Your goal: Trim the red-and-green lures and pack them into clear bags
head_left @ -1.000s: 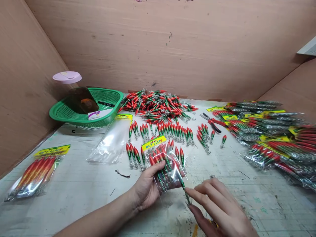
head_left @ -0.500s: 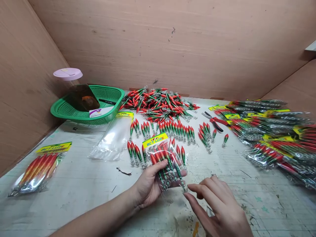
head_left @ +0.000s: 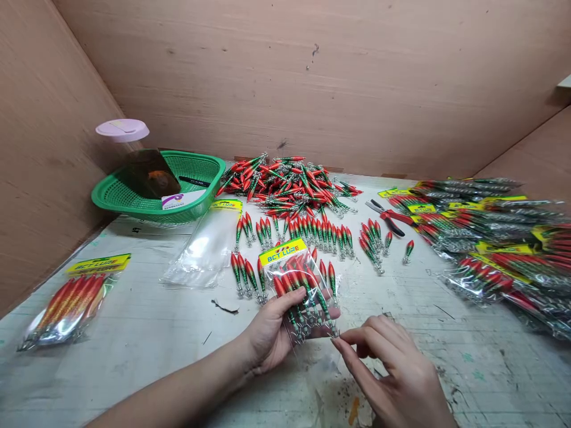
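Observation:
My left hand (head_left: 274, 321) grips a clear plastic bag (head_left: 285, 252) with a yellow "BCT LURE" header, thumb in front and fingers behind. Several red-and-green fishing lures lie side by side in it, hooks toward me. The rightmost lure (head_left: 322, 302) reaches to the bag's lower edge. My right hand (head_left: 388, 362) pinches at that lure's hooked end with thumb and index finger; the fingertips partly cover the hooks. Behind the bag, rows of loose lures (head_left: 312, 232) lie on the table.
A big heap of lures (head_left: 285, 184) lies at the back. Empty bags (head_left: 200, 249) are beside a green basket (head_left: 151, 211). Red-handled pliers (head_left: 392, 223) lie near packed lure bags (head_left: 486, 232) at right. One filled bag (head_left: 74, 303) is at left.
My right thumb and index finger have closed together at the hooked end of the rightmost lure. That lure sits slightly higher in the bag. My left hand has barely moved.

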The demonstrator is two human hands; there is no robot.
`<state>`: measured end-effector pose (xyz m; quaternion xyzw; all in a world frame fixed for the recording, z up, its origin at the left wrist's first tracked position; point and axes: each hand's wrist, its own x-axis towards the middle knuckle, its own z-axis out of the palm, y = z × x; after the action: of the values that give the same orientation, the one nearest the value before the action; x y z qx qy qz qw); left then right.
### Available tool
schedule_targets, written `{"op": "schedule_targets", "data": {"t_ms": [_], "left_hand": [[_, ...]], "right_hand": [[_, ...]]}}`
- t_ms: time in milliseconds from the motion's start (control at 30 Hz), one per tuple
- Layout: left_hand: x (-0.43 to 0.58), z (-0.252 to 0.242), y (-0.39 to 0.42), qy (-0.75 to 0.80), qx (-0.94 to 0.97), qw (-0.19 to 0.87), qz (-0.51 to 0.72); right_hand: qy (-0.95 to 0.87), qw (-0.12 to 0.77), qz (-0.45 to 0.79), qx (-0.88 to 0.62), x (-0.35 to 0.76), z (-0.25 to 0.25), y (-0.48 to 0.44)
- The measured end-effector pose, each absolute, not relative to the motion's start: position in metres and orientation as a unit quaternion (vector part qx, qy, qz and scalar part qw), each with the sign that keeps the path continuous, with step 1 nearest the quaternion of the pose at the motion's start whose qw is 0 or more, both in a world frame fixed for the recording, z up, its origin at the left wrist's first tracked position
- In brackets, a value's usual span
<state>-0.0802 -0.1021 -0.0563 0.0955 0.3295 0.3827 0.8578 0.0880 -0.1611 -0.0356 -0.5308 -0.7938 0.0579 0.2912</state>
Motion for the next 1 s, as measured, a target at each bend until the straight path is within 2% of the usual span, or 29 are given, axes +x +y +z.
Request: {"op": "schedule_targets", "data": {"t_ms": [167, 1000], "left_hand": [[-0.0799, -0.0542, -0.1021, 0.325, 0.103, 0.861, 0.377], [-0.0786, -0.0596, -0.1050, 0.320, 0.144, 0.862, 0.365]], "right_hand": [[-0.771, 0.317, 0.056, -0.550, 0.0868, -0.0353, -0.1618], [-0.779, 0.339, -0.002, -0.528, 0.0833, -0.0402, -0.1568]]}}
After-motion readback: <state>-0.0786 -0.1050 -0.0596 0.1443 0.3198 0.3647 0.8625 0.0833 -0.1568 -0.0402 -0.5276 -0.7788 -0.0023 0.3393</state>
